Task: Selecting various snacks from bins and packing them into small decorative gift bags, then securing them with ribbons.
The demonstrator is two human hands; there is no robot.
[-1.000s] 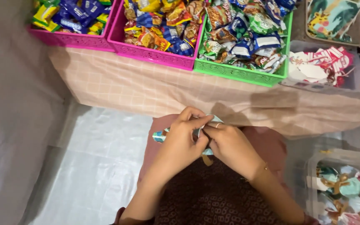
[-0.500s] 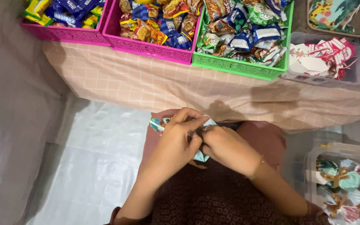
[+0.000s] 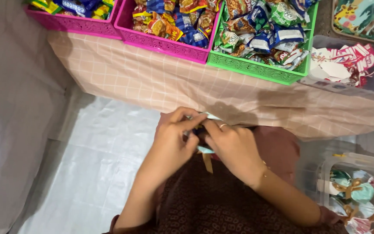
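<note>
Both hands meet over the person's lap, just in front of the cloth-draped counter (image 3: 165, 82), pinched together on a small pale-blue packet (image 3: 205, 149) that shows only as slivers between the fingers. The left hand (image 3: 175, 138) closes on the packet from one side, thumb and forefinger reaching across its top edge; the right hand (image 3: 232, 145), a ring on one finger, clamps it from the other side, so the packet sits squarely between the two, neither hand nearer than the other. A thin gold ribbon (image 3: 207, 162) hangs from beneath the packet toward the person's patterned dark garment, pointing away from the counter. The packet's long axis appears to run roughly parallel to the counter's front edge, though most of it is hidden by the fingers and its exact shape cannot be told. On the counter, well beyond the hands, stand a pink basket (image 3: 161, 43) and a green basket (image 3: 256, 69), both heaped with wrapped snacks, with a clear tub of paper tags (image 3: 347, 82) beside the green one. Off the counter's near edge, to the right hand's side, a clear box (image 3: 360, 164) holds finished bundles tied with ribbon, well apart from the hands.
</note>
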